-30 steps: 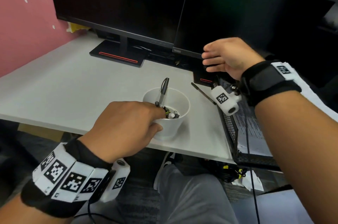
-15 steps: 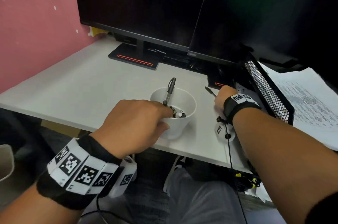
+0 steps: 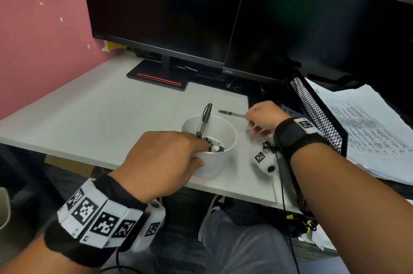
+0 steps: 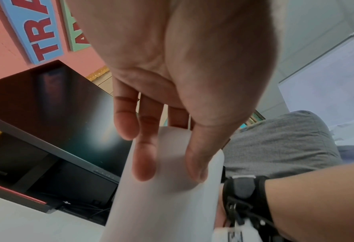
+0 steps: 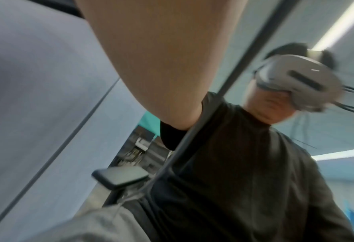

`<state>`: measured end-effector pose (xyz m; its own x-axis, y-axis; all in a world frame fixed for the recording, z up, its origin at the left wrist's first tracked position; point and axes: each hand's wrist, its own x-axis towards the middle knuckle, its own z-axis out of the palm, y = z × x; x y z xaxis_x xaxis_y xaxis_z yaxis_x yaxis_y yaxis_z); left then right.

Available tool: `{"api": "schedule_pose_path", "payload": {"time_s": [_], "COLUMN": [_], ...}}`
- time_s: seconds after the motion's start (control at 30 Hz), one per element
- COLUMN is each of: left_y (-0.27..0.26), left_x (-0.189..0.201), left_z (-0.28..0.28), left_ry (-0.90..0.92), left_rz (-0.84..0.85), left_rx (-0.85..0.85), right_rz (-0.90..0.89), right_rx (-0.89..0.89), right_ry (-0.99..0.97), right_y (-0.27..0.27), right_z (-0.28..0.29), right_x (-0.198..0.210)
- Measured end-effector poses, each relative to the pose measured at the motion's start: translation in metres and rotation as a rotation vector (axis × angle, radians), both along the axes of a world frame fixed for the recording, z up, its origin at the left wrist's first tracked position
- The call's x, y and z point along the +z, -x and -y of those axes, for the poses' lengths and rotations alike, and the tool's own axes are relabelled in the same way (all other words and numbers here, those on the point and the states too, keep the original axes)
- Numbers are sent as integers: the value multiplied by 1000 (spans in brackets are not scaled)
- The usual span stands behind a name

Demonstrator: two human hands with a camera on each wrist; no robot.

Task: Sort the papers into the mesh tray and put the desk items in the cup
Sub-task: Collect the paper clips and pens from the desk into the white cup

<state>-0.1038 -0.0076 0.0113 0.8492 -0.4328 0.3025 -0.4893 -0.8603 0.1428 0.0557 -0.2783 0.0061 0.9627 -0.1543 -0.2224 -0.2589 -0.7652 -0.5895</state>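
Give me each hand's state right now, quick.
Left hand: grips the white cup, fingers and thumb round its wall.
Right hand: curled at the pen on the desk; blurred, grasp cannot be told.

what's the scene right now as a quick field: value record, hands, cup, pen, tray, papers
left hand: grips white cup at its near side
right hand: holds black pen, blurred
cup contents: grey marker upright, small items at the bottom
pen: beyond the cup rim, not yet in
mesh tray: right of cup, tilted
papers: stack right of the mesh wall
desk: white, two dark monitors behind
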Motion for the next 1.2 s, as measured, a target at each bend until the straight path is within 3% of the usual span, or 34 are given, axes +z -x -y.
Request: {"api": "schedule_pose_path", "payload": {"time_s": [0.07, 0.17, 0.23, 0.37, 0.5, 0.77, 1.03, 1.2], "left_y": [0, -1, -1, 1, 4, 8, -1, -22], "left_x": [-2, -5, -6, -6, -5, -2, 3, 16], "left_z": [3, 6, 7, 8, 9, 8, 17, 30], "left_ry": [0, -3, -12, 5, 0, -37, -43, -36], "left_rz": [-2, -11, -23, -47, -51, -51, -42, -29], "left_rx": [1, 1, 7, 9, 13, 19, 5, -17], "right_rz": [135, 312, 378, 297, 232, 186, 276, 440], "right_rx": [8, 92, 182, 398, 460, 541, 412, 230], "right_ry": [-201, -267, -255, -84, 146, 273, 150, -73], "right_y": [15, 40, 56, 82, 83, 82, 82, 88], "right_z": [-6, -16, -19, -29, -42, -62, -47, -23], "right_x": [28, 73, 101, 128, 114, 81, 69, 60]}}
